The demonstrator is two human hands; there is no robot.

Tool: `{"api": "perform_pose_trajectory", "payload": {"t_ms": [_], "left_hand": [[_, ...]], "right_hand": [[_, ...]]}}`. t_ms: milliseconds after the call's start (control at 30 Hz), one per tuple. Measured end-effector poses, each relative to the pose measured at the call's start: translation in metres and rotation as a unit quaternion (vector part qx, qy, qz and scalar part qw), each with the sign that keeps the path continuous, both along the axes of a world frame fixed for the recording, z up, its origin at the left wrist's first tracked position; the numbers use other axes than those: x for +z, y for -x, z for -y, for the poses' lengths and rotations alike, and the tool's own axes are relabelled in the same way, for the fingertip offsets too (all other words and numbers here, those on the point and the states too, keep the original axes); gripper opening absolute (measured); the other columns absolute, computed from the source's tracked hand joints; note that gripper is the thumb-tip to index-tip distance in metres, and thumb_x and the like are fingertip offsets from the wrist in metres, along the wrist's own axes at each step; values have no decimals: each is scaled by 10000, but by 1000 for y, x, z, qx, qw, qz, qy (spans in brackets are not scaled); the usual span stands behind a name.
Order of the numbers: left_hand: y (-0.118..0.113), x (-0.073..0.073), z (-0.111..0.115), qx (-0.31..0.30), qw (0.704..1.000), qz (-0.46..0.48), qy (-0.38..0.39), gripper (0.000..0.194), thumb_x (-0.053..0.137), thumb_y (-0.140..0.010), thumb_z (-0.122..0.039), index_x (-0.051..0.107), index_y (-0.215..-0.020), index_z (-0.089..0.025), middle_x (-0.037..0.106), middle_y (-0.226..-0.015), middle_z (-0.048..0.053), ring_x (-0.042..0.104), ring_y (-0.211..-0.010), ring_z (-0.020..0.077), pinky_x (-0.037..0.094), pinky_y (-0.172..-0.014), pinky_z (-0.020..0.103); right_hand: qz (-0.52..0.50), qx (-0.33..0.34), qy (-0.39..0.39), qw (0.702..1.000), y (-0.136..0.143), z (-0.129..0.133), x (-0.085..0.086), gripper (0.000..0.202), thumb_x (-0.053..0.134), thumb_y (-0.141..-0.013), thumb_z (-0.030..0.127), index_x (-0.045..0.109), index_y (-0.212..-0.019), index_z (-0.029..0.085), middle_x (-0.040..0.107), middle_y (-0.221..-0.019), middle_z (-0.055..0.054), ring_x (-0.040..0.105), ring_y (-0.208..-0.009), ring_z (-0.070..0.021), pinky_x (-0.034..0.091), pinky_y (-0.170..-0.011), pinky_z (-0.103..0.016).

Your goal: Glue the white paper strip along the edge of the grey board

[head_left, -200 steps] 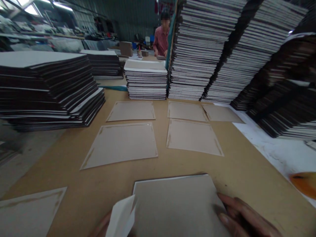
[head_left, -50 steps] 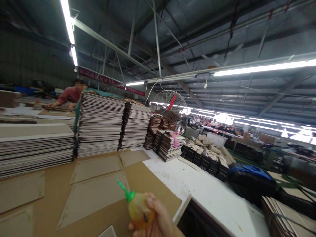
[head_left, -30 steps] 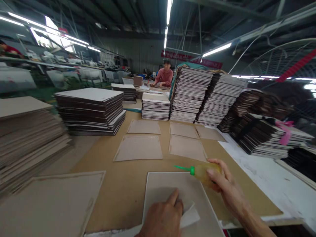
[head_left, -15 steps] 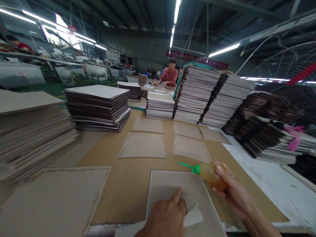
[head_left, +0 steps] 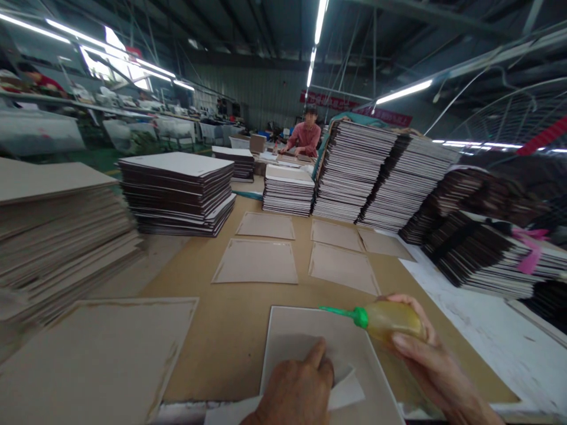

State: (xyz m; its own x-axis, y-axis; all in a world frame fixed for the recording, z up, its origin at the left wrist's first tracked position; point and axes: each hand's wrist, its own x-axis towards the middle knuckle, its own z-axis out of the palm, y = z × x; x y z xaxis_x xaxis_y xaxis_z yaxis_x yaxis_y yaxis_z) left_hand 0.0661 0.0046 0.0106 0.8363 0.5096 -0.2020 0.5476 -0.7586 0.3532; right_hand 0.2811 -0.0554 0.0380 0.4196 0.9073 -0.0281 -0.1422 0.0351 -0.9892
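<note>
Grey board (head_left: pixel 305 330) is laid flat at the near edge of the worktop (head_left: pixel 230 342), edged in white. It is pressed down by the left hand (head_left: pixel 295 392), whose forefinger is stretched forward on the board's face while the other fingers are curled over a white paper flap (head_left: pixel 348 389) lying on the board's near part. To the right, a squeeze bottle (head_left: pixel 390 319) of yellowish liquid is gripped by the right hand (head_left: pixel 425 354), fingers wrapped round its body; the bottle is held nearly level, and its green nozzle (head_left: pixel 339 311) is pointed left over the board's far right corner. Whether the tip touches the board cannot be told.

At the left, a larger brown sheet (head_left: pixel 97 354) is spread flat on the worktop. Farther out, five brown sheets (head_left: pixel 257 261) are laid apart from one another in two rows. Behind them, stacks of dark-edged boards (head_left: pixel 177 192) are piled, with a lower stack (head_left: pixel 289 189) and taller leaning stacks (head_left: pixel 381 171) to the right. A blurred pile of brown boards (head_left: pixel 53 218) is seen at the far left. Beyond the stacks, a person in a red shirt (head_left: pixel 305 137) is seated at another table.
</note>
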Motion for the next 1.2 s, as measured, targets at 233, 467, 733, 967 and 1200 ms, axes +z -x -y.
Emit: {"api": "perform_pose_trajectory", "payload": {"t_ms": [233,467,733,967,1200], "left_hand": [[0,1,-1,1,1000,-12,18,540,510,-712,-176,568,-1244,-101,347,-1496,145,679,-895,374,611,-729,537],[-4,6,-3,15,998,-51,30,609,567,-686,-105,538,-1292,-152,300,-1521,119,665,-946,379,596,-792,546],[-5,14,-3,13,996,-83,44,587,619,-715,-105,535,-1295,-135,296,-1519,123,673,-913,390,593,-776,566],[-8,14,-3,19,996,-88,23,558,470,-753,-49,542,-1296,-157,297,-1519,114,674,-928,367,593,-789,539],[-5,15,-2,14,997,-69,10,518,414,-784,-19,560,-1266,-141,328,-1500,128,680,-898,374,597,-735,563]], "right_hand": [[-88,-7,26,996,-4,1,-8,567,791,-690,478,562,-1174,291,653,-911,-29,575,-671,-170,479,-509,-230],[-112,-76,16,991,-5,-9,-16,534,749,-741,520,527,-1162,277,641,-867,-9,647,-650,-180,422,-347,-164],[-213,-70,17,974,-13,-4,-20,562,771,-750,476,511,-1204,272,698,-946,-48,692,-606,-187,453,-354,-155],[-271,-70,6,960,-17,0,-21,720,919,-560,223,542,-1173,254,729,-936,-47,707,-642,-203,508,-397,-162],[-201,-46,-10,979,-21,2,-30,383,880,-617,123,678,-939,173,713,-829,-19,672,-629,-134,550,-467,-145]]}}
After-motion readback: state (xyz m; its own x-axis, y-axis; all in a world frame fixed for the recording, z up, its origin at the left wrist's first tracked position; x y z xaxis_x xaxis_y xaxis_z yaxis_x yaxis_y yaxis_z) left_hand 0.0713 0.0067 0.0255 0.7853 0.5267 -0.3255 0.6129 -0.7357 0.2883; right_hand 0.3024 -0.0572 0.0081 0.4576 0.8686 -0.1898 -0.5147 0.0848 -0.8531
